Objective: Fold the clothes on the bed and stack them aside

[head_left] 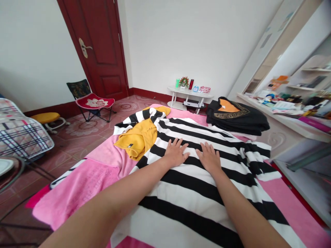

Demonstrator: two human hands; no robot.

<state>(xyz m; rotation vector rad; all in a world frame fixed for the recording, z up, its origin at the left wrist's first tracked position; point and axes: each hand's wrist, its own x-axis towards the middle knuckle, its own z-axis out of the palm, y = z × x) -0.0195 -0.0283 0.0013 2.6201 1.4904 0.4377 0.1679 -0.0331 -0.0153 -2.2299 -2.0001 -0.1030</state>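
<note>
A black-and-white striped shirt (191,186) lies spread out over a pink cloth (88,182), its sleeves reaching out to either side. My left hand (176,153) rests flat on the shirt's upper middle, fingers apart. Close beside it, my right hand (209,157) also lies flat on the stripes with its fingers spread. Neither hand grips the fabric. Partly under the shirt's left sleeve is a yellow garment (139,136) with a small dark label. At the far right corner sits a folded black garment (235,120) with a gold pattern and an orange inside.
Beyond the far edge stands a low white table (184,90) with small items. A cluttered shelf (284,117) runs along the right. On the left floor are a red-seated folding chair (95,101), a yellow stool (46,117) and a plaid quilted cover (23,134). A red door (100,44) is behind.
</note>
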